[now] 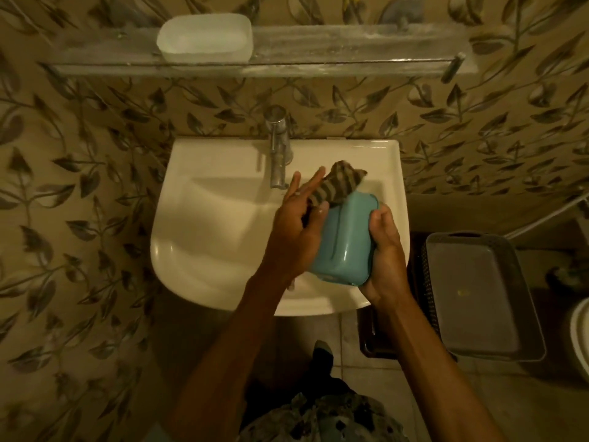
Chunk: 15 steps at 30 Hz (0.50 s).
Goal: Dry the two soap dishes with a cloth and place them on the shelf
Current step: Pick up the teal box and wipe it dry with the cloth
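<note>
Two hands work over the white basin (pixel 204 237): my right hand (pixel 384 250) grips the turquoise plastic soap dish (pixel 345 240), my left hand (pixel 294 228) presses the striped cloth (pixel 338 186) there. Beyond them, the empty white dish (pixel 204 38) sits on the glass shelf (pixel 350 49).

Dim yellowish light; soft blur throughout; wide-angle bending at edges.
</note>
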Motion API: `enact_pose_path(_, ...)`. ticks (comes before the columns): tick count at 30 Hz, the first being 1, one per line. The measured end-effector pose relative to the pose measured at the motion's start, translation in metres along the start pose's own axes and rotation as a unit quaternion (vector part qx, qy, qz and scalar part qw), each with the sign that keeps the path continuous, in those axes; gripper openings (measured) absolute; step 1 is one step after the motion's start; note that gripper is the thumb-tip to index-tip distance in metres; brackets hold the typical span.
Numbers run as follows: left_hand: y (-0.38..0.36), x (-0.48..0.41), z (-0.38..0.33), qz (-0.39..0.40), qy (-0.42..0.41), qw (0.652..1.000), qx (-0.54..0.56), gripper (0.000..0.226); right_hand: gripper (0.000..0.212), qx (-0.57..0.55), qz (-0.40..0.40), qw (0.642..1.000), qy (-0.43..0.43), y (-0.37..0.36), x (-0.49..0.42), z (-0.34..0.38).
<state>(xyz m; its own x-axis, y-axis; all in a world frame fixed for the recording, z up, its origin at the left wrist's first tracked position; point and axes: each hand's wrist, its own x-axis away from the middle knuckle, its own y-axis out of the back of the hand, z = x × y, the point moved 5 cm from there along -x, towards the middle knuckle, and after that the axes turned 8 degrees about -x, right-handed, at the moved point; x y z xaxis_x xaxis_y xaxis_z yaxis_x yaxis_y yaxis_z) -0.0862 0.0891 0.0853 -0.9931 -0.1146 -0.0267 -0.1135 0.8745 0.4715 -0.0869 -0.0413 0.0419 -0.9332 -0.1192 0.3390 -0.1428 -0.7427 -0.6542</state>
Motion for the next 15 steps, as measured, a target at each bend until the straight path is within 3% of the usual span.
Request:
enact_pose_path(2,0.003,0.014,0.016,-0.005,0.076,0.994,0.073,0.042,0.027,-0.027,0.006,0.999,0.022,0.000,-0.003,0.009)
enact_pose_path(3,0.000,0.032,0.015,-0.014,0.071,0.992,0.102,0.042,0.028,-0.031,0.000,0.999,0.034,-0.001,-0.004,0.013)
enact_pose_path(8,-0.024,0.073,-0.013,-0.040,-0.083,0.996,0.008,0.050,0.050,-0.004,-0.054,0.998,0.038,0.003,0.000,0.007)
enact_pose_path(11,-0.026,0.040,-0.030,0.000,-0.118,0.991,-0.059,0.050,0.041,0.026,-0.056,0.998,0.027,0.006,0.000,-0.004)
enact_pose_path(15,-0.003,-0.009,0.003,0.047,0.029,0.998,0.032,0.040,0.016,0.074,-0.006,0.995,0.074,0.004,0.004,-0.006)
